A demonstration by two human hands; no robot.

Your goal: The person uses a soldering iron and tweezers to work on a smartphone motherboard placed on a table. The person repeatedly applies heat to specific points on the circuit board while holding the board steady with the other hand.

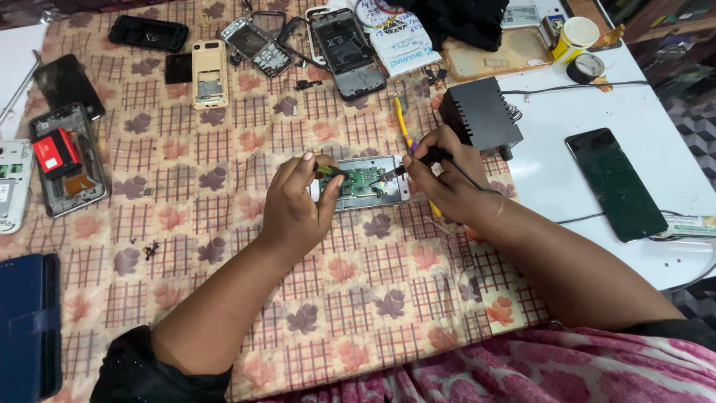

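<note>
My left hand (294, 205) pinches a yellow-handled tool (326, 170) against the opened phone (362, 182) lying mid-cloth; my right hand (440, 179) grips a black corded probe (421, 159) touching its green board. Just behind sits a black box (479, 113), with 2 gutted handsets (298, 45) farther back

bare cloth (224, 239) near side, black box (481, 116) crowding right, dismantled phones (253, 45) behind
</note>
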